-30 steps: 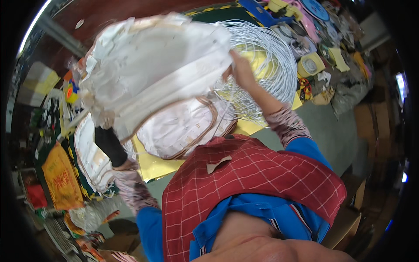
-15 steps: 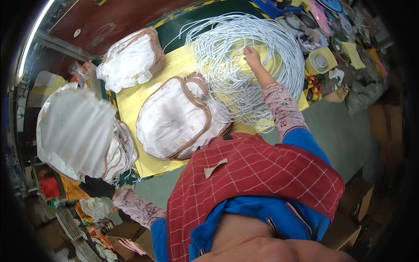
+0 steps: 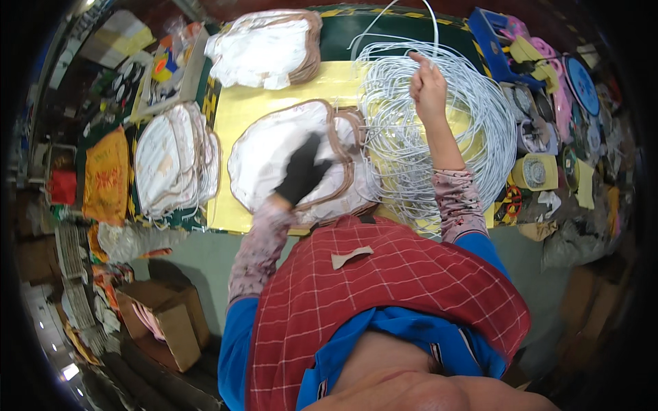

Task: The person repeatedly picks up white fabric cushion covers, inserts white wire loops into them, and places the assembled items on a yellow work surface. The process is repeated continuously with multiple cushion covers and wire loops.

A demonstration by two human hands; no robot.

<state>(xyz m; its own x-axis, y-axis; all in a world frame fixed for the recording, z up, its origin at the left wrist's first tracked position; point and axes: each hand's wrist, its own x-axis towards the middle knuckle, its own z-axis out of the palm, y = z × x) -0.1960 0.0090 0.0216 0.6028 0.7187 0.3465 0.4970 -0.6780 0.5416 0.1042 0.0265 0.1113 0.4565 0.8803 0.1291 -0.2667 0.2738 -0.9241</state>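
My left hand [image 3: 301, 171], in a black glove and blurred, hovers above the middle stack of white fabric pieces with brown edging [image 3: 264, 154]. Its thumb stands apart from the fingers, and I see nothing in it. My bare right hand [image 3: 430, 89] is over a big loose coil of thin white cord [image 3: 480, 137]. Its fingers are bent with one stretched forward, and a raised loop of cord [image 3: 434, 24] runs down to them, apparently pinched there. Another stack of white pieces [image 3: 171, 161] with loose cord ends lies on the left.
A third stack of white pieces [image 3: 264, 48] is at the back left of the yellow sheet [image 3: 223, 130]. Beyond the left stack are a tray of small items [image 3: 164, 89] and an orange bag [image 3: 106, 178]. A blue bin [image 3: 497, 44] and cluttered containers line the right.
My left hand has come from the left stack to the middle one. The white piece that was blurred above the left stack now lies flat. My right hand has reached farther, and a cord loop has risen.
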